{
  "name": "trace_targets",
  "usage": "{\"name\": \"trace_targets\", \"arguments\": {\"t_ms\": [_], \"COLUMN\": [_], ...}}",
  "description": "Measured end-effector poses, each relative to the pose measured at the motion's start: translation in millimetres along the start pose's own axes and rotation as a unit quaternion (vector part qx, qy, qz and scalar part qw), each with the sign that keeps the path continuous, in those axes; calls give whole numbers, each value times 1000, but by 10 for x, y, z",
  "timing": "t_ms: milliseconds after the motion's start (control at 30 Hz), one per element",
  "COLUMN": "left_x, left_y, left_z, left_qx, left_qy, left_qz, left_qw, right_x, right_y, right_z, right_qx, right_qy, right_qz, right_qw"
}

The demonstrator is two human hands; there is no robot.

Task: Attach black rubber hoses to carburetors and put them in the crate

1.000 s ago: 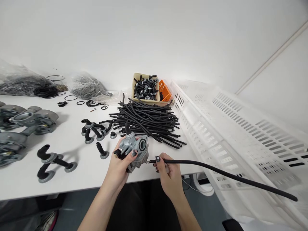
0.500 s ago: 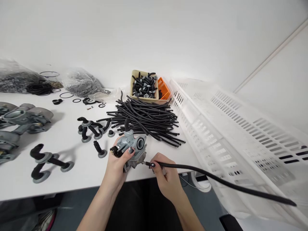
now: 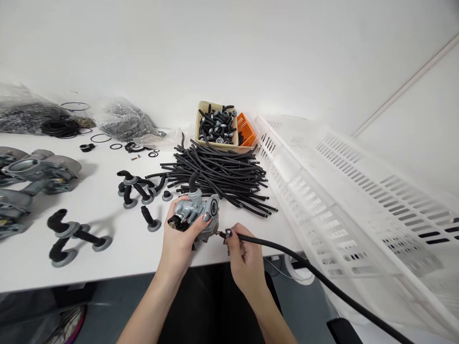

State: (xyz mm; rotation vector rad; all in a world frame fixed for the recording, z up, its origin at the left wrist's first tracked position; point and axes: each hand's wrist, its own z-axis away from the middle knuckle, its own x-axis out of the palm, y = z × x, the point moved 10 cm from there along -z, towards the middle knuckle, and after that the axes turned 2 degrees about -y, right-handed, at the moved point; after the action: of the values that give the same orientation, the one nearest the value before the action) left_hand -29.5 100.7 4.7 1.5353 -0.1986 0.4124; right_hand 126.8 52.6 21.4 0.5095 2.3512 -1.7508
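Note:
A grey metal carburetor [image 3: 202,208] with a black elbow tube [image 3: 194,181] on top is gripped by my left hand [image 3: 181,236], its thumb across the body. My right hand [image 3: 247,255] pinches a long black hose [image 3: 304,263] close to its end, beside the lower right side of the carburetor. That hose end is at a small metal nozzle; how far it sits over it is too small to tell. The rest of the hose runs down to the lower right. Behind the carburetor lies a pile of black hoses [image 3: 222,174].
Black elbows with grey rings [image 3: 68,229] stand left on the white table [image 3: 125,255], near more carburetors [image 3: 43,172]. A cream bin [image 3: 197,126] of small parts and an orange basket [image 3: 247,129] are behind. White perforated crates [image 3: 322,205] fill the right.
The carburetor has turned a little in my left hand and moved slightly right. The free part of the hose has swung lower. My right hand still pinches its end.

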Motion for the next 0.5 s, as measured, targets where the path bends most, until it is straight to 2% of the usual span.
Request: {"name": "trace_targets", "arguments": {"t_ms": [300,500], "left_x": [8,12], "left_y": [-27,-64], "left_z": [2,3], "left_qx": [-1,-10], "left_qy": [-21,-35], "left_qz": [24,49], "left_qw": [999,998], "right_x": [-89,-7], "right_y": [77,151], "right_z": [9,6], "right_qx": [33,77], "right_qy": [45,-14], "right_qz": [-1,-71], "right_qw": [998,994]}}
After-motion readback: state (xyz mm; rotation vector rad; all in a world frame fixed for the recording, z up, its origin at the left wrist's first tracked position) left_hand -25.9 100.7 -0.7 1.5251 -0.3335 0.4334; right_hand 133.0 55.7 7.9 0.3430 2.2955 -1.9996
